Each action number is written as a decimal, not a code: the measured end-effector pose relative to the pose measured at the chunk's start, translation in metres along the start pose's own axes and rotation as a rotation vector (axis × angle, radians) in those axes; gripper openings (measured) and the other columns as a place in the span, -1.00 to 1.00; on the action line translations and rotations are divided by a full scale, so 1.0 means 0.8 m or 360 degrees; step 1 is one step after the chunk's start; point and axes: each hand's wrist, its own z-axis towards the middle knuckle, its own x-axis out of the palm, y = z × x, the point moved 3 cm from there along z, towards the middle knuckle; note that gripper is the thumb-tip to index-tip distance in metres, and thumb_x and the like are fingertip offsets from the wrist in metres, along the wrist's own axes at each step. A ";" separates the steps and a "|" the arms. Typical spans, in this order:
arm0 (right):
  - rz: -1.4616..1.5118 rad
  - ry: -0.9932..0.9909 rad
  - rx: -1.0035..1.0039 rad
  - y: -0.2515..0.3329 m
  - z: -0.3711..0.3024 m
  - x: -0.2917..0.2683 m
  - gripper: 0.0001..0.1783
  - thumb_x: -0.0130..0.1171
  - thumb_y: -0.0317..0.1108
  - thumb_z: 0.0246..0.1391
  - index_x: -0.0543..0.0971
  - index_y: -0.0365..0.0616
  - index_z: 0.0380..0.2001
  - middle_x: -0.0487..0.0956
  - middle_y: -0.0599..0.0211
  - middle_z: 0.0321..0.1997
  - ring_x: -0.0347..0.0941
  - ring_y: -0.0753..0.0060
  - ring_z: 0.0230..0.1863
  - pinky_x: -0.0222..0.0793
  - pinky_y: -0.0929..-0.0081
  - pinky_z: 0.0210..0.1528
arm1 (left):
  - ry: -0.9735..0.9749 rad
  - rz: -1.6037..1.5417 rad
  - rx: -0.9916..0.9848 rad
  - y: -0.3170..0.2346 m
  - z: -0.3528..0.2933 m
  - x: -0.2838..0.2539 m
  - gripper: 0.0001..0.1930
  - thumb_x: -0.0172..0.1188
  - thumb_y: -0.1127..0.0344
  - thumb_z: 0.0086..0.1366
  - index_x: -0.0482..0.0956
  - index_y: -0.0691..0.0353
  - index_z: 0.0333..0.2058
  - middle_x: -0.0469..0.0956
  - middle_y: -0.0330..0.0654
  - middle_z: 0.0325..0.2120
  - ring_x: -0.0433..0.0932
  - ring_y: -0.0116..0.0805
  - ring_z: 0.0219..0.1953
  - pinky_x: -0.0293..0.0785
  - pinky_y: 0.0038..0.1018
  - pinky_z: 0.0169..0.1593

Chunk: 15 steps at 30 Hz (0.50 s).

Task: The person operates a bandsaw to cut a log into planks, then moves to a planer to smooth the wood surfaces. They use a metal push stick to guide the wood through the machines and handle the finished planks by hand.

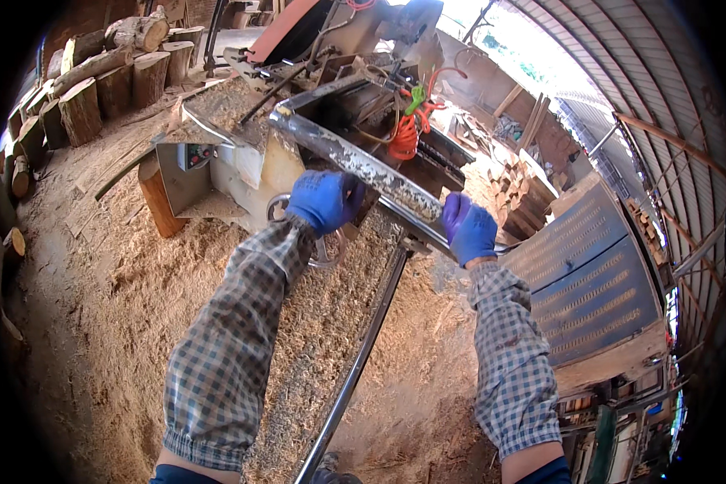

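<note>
Both my hands wear blue gloves and are at the near side of a worn metal frame on a sawdust-covered machine. My left hand is closed at the frame's lower edge, its fingertips partly hidden. To the right, my right hand is closed round the frame's near right end. Beneath the frame runs a shiny metal rail, joined by a long steel bar that slants down toward me. A handwheel shows partly behind my left forearm. An orange coiled hose with a green fitting hangs over the frame.
Cut logs are piled at the far left. An open metal box with a control panel stands left of the machine. Sawdust covers the floor. At right are a dark slotted panel and stacked wood pieces.
</note>
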 end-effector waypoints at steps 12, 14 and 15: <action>-0.0259 -0.0166 -0.0218 -0.002 0.001 0.036 -0.62 -0.14 -0.13 0.37 0.59 -0.03 -0.39 0.67 0.06 -0.41 0.62 -0.15 -0.42 0.55 -0.03 -0.33 | 0.0037 0.0056 -0.0063 0.027 -0.013 0.040 -0.64 0.12 0.00 0.38 0.72 0.14 -0.33 0.68 -0.01 -0.46 0.67 0.05 -0.36 0.57 -0.15 -0.24; -0.0305 -0.0221 -0.0233 -0.003 0.005 0.037 -0.66 -0.14 -0.17 0.37 0.58 -0.02 -0.36 0.67 0.10 -0.38 0.64 -0.10 -0.35 0.57 0.02 -0.29 | 0.0000 0.0034 -0.0077 0.032 -0.008 0.048 -0.64 0.12 -0.02 0.38 0.73 0.12 -0.28 0.69 -0.02 -0.43 0.69 0.03 -0.33 0.58 -0.18 -0.21; -0.0390 -0.0193 -0.0294 0.001 0.002 0.033 -0.67 -0.15 -0.19 0.37 0.57 -0.02 -0.35 0.67 0.13 -0.38 0.65 -0.05 -0.33 0.57 0.03 -0.30 | 0.0004 0.0051 -0.0100 0.034 -0.012 0.051 -0.63 0.12 -0.03 0.38 0.73 0.11 -0.25 0.70 -0.02 -0.42 0.69 0.03 -0.32 0.59 -0.19 -0.20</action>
